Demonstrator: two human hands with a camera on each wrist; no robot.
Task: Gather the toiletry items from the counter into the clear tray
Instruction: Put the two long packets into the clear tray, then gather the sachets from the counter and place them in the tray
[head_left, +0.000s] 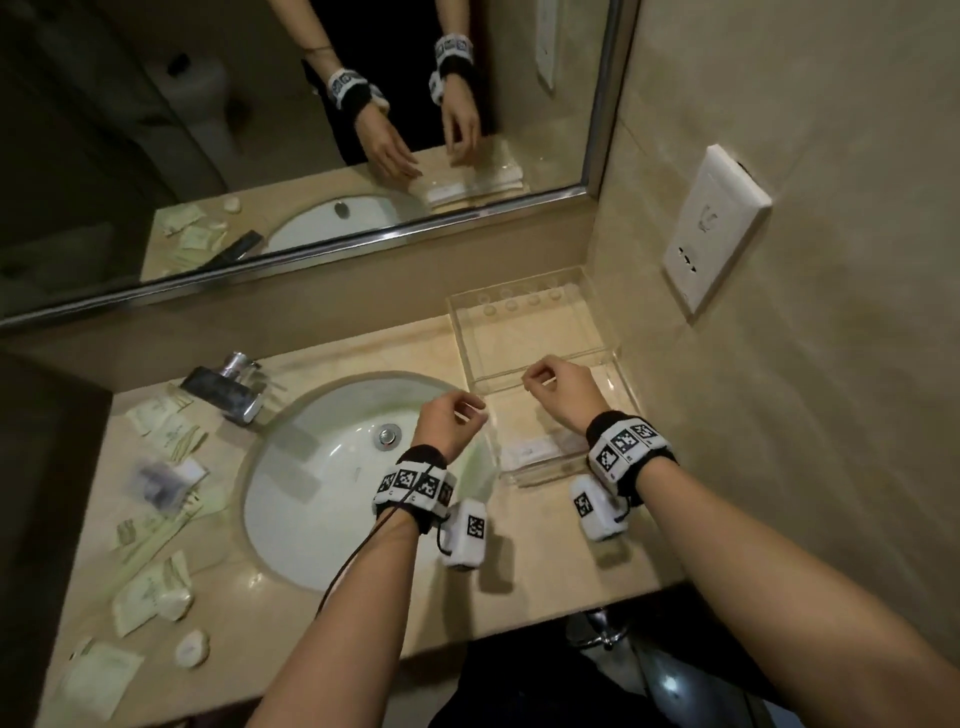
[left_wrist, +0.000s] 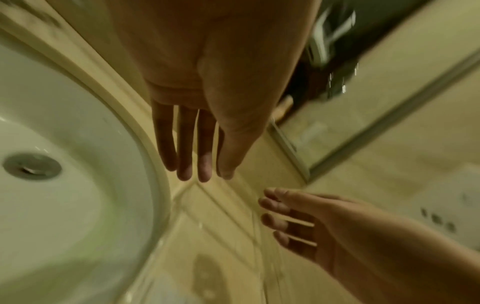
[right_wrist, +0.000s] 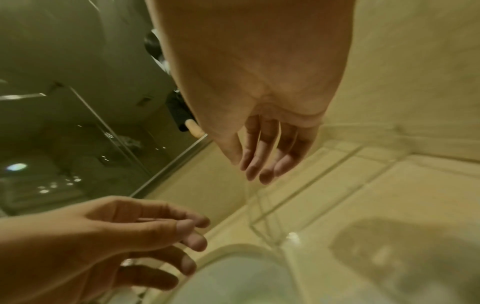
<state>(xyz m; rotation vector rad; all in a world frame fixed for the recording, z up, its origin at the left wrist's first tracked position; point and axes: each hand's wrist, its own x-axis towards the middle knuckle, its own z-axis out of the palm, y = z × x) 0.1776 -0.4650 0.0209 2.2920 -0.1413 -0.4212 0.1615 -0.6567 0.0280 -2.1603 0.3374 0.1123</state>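
The forearms, nearest the head camera, are stretched forward over the counter (head_left: 545, 561), each wrist banded with a marker strap. The left hand (head_left: 453, 423) hangs over the right edge of the sink (head_left: 322, 499), just beside the tray (head_left: 537, 470); the right hand (head_left: 563, 391) is held above the tray's middle. Nothing is held by either: in the wrist views the fingers of both hang loose and lightly spread, while from the head camera they look gently curled.

The tray is a clear, shallow, straight-walled box at the back right corner of the counter, against the wall, with a row of small round marks along its far end. One white flat packet (head_left: 535, 451) lies inside near its front wall. Its clear walls are hard to see against the beige stone.

The sachets (head_left: 156, 592) are pale, flat and thin, scattered on the left of the counter beyond the sink, some overlapping; a small white round piece (head_left: 192, 648) lies near the front edge, and a blurred grey packet (head_left: 161, 480) sits mid-left. The tap (head_left: 228, 387) stands behind them.

Most of the gathering appears undone. The next reach is best made by the left hand across the sink; flat sachets are better slid to an edge or pinched at a corner, one pile at a time, then lowered past the tray's wall rather than dropped.
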